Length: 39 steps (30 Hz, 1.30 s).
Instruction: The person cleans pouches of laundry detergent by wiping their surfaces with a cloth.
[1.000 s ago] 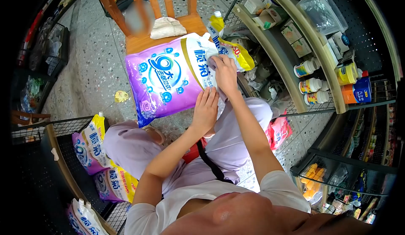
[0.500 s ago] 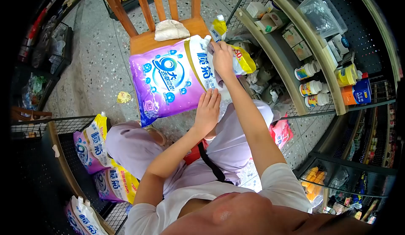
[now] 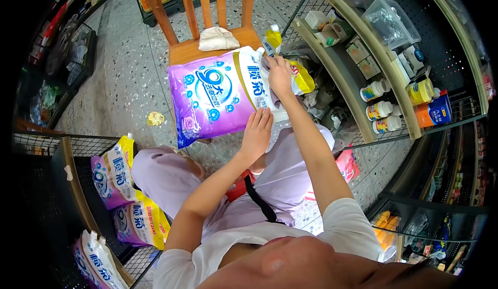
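Observation:
A large purple and white detergent pouch [image 3: 210, 94] lies on the seat of a wooden chair [image 3: 181, 54], its white end toward the right. My left hand [image 3: 257, 133] lies on the pouch's near edge with its fingers stretched out. On the pouch's white right end, my right hand [image 3: 279, 76] is wrapped over a greyish cloth [image 3: 268, 87] pressed against the surface. A folded whitish cloth [image 3: 218, 39] rests on the seat beyond the pouch. Just right of the chair stands a yellow-topped pouch [image 3: 272, 39].
Shelves [image 3: 342, 76] with white bottles [image 3: 379, 110] and a clear plastic box [image 3: 391, 22] rise at the right. More detergent pouches [image 3: 114, 172] sit on a low rack at the lower left. A yellow scrap [image 3: 155, 118] lies on the speckled floor.
The chair and pouch have shifted slightly right in view. My right hand has moved with the greyish cloth along the pouch's right end, while my left hand stays at the near edge.

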{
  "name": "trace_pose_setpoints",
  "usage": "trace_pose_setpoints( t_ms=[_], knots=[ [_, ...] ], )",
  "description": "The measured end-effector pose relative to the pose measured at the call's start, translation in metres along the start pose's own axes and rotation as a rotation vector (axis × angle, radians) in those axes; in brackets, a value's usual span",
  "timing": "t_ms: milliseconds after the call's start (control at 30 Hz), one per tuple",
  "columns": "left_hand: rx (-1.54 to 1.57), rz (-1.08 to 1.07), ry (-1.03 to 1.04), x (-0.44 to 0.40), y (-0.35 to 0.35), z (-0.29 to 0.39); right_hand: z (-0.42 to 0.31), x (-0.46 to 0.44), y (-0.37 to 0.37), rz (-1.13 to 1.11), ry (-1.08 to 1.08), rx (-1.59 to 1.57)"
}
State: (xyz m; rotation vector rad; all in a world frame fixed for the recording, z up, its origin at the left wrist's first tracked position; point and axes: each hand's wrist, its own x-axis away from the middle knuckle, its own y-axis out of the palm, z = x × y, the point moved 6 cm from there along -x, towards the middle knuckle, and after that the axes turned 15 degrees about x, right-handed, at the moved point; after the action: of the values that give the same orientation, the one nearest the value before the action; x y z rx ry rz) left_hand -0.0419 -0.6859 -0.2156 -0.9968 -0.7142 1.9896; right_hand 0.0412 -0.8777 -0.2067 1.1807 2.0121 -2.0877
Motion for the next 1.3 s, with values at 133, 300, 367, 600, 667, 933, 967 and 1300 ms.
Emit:
trace_pose_setpoints(
  t_ms=[133,300,367,600,667,933,967,1300],
  knots=[
    [0.006,-0.001,0.003,0.001,-0.001,-0.001,0.007,0.019,-0.013,0.071,-0.018,0.034],
    [-0.009,-0.004,0.008,0.001,0.002,-0.002,0.007,0.051,-0.039,-0.046,0.037,0.056],
    [-0.008,0.000,0.010,0.001,0.003,-0.003,0.009,0.064,-0.045,-0.077,0.056,0.069],
    [-0.008,0.008,0.012,0.001,0.000,-0.002,0.006,0.099,-0.075,-0.090,0.055,0.123],
    [-0.009,0.019,0.017,0.001,-0.001,-0.001,0.006,0.109,-0.081,-0.088,0.047,0.114],
    [-0.003,0.016,0.015,0.001,0.000,-0.003,0.001,0.132,-0.109,-0.234,0.016,-0.043],
    [-0.002,0.015,0.015,0.001,0.000,-0.003,0.002,0.131,-0.112,-0.272,0.005,-0.105],
    [0.021,-0.028,0.016,0.002,-0.004,-0.002,-0.047,0.089,-0.086,-0.125,-0.084,-0.235]
  ],
)
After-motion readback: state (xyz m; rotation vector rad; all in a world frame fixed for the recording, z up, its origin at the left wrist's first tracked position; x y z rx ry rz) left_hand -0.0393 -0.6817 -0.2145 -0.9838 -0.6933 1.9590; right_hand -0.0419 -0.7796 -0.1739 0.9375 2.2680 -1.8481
